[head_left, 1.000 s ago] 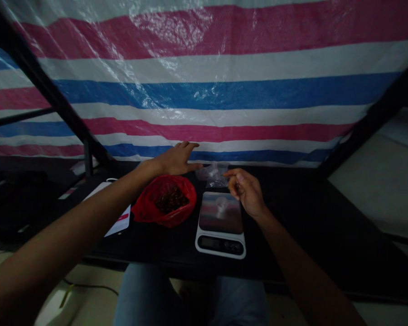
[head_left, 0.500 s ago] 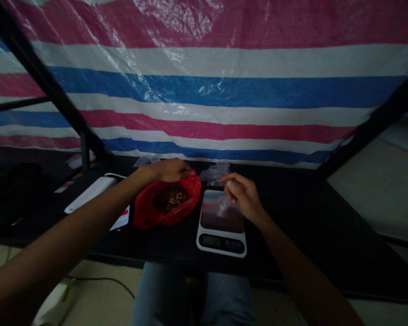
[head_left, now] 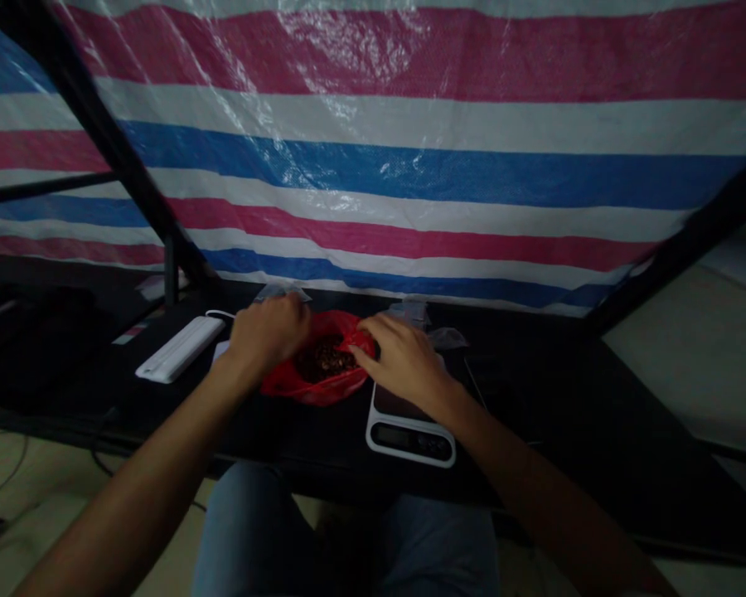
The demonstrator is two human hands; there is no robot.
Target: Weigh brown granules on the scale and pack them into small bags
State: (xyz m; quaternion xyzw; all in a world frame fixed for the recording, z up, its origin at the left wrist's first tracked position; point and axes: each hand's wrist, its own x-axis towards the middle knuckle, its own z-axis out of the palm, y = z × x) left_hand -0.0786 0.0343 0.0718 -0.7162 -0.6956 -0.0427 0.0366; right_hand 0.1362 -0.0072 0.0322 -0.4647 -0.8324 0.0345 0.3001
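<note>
A red plastic bag (head_left: 316, 393) stands open on the black table, with small brown and tan pieces (head_left: 329, 358) inside, perhaps beans or seeds. My right hand (head_left: 401, 352) pinches the bag's right rim between thumb and fingers. At its left rim is my left hand (head_left: 272, 330), fingers curled closed against the red plastic; the fingertips are hidden behind the hand. Beneath my right hand and wrist lies a white kitchen scale (head_left: 411, 442), its plate mostly covered and its display facing me.
Clear plastic bags (head_left: 283, 292) lie behind my left hand, and more clear plastic (head_left: 410, 312) lies behind the scale. A white power strip (head_left: 181, 348) with a cable sits at the left. Striped sheeting (head_left: 385, 174) hangs along the back, between black frame bars (head_left: 140, 195).
My right hand has moved left from above the scale to the bag's right rim. My left hand has shifted from the far rim to the left rim. The view has shifted slightly.
</note>
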